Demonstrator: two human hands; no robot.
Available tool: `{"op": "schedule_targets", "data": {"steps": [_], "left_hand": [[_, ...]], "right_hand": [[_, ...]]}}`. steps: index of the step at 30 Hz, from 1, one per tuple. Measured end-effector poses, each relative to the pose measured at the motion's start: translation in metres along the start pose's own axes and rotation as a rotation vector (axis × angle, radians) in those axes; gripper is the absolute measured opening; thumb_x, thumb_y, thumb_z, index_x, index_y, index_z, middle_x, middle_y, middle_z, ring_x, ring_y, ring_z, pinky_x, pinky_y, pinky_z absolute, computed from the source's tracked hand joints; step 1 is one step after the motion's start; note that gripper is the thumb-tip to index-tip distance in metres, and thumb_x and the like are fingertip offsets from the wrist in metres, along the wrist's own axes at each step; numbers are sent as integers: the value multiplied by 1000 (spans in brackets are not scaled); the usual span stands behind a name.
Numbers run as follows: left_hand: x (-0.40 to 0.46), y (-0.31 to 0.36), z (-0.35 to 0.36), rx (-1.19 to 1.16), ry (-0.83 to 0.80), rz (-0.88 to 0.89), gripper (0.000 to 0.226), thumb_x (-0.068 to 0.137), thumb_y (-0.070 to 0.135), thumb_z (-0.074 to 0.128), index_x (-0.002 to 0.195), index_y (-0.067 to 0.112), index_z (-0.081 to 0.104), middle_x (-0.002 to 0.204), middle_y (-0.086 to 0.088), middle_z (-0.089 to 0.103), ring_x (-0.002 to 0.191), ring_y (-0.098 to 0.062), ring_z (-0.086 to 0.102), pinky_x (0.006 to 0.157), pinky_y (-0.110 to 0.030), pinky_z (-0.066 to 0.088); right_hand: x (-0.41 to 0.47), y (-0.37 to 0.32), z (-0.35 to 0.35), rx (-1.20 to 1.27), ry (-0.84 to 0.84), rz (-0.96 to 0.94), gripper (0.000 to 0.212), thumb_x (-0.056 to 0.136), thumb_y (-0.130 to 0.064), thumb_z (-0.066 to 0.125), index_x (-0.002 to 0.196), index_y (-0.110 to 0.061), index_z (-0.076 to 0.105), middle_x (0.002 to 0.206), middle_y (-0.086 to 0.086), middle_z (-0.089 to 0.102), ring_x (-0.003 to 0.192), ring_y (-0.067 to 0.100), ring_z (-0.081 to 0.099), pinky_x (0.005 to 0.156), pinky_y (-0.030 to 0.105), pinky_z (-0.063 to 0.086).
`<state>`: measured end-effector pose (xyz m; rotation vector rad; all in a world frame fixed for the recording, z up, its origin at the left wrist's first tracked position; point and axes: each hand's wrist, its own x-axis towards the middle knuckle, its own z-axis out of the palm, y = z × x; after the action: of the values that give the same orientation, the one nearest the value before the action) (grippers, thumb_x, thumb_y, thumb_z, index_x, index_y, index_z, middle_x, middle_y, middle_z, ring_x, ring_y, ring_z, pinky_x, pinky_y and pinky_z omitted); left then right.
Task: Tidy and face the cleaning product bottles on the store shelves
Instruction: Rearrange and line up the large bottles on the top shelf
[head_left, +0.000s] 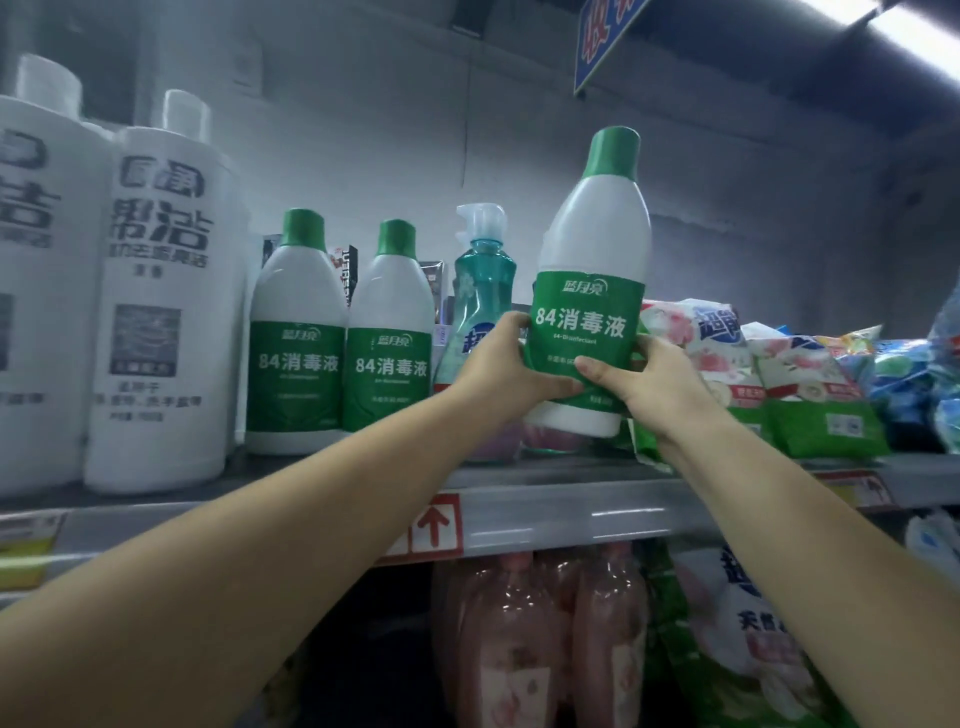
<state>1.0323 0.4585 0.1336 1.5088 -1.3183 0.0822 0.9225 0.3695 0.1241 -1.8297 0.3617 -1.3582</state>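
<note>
While bottle (592, 249) hovers, crowded steel shelf (571, 499), grey wall (363, 104)

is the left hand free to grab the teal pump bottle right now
Probably not yet. The left hand is closed, with the right hand, around the white disinfectant bottle with the green cap. The teal pump bottle stands just behind it, unobstructed.

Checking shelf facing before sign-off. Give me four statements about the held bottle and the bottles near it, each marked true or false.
1. Both hands, left hand and right hand, grip the white plastic bottle with green cap. True.
2. Its label faces away from the camera. False: the label faces the camera.
3. Two matching green-capped bottles stand on the grey metal shelf. True.
4. The teal pump bottle lies flat. False: it stands upright.
</note>
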Motion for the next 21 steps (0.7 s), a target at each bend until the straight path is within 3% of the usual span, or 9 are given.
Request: {"op": "schedule_targets", "data": {"steps": [2, 5, 11, 14, 17, 21], "left_hand": [[-7, -1, -16, 41, 54, 0, 75, 68, 24, 81, 131, 21, 40, 78, 20, 45, 69, 5, 48, 57, -11, 39], [-18, -5, -40, 92, 125, -19, 76, 67, 26, 82, 130, 23, 40, 86, 14, 54, 81, -7, 57, 70, -23, 48], [-39, -27, -80, 221, 236, -112, 66, 68, 25, 80, 121, 18, 42, 111, 0, 61, 101, -19, 59, 88, -35, 49], [-49, -40, -98, 264, 264, -154, 65, 69, 25, 79, 121, 14, 42, 115, -4, 61, 103, -21, 58, 89, -36, 49], [-55, -49, -110, 329, 270, -213, 63, 72, 26, 77, 122, 14, 40, 118, -4, 58, 104, -20, 55, 84, -28, 43], [-60, -59, -115, 430, 265, -276, 57, 76, 25, 73, 120, 13, 38, 118, -6, 55, 97, -20, 53, 79, -28, 42]], "right_hand": [[0, -7, 13, -10, -30, -24, 34, 74, -15, 75, 105, -14, 62, 110, 7, 68, 100, 22, 64, 92, 41, 51], [0, -13, 36, 26, -96, -40, 26, 72, -15, 77, 89, -23, 60, 107, 8, 68, 101, 25, 64, 95, 44, 50], [-6, -16, 94, 111, -272, -17, 33, 76, -7, 73, 106, -10, 60, 111, 14, 67, 101, 28, 65, 94, 46, 50], [-11, -15, 119, 175, -373, 10, 26, 78, -6, 70, 102, -11, 60, 109, 12, 67, 101, 27, 65, 93, 44, 51], [-13, -10, 139, 171, -441, 24, 21, 80, -9, 69, 91, -22, 57, 107, 6, 67, 102, 24, 64, 95, 44, 50], [-10, -4, 154, 138, -488, 70, 30, 78, -11, 71, 104, -15, 57, 112, 5, 67, 103, 22, 64, 95, 44, 50]]}}
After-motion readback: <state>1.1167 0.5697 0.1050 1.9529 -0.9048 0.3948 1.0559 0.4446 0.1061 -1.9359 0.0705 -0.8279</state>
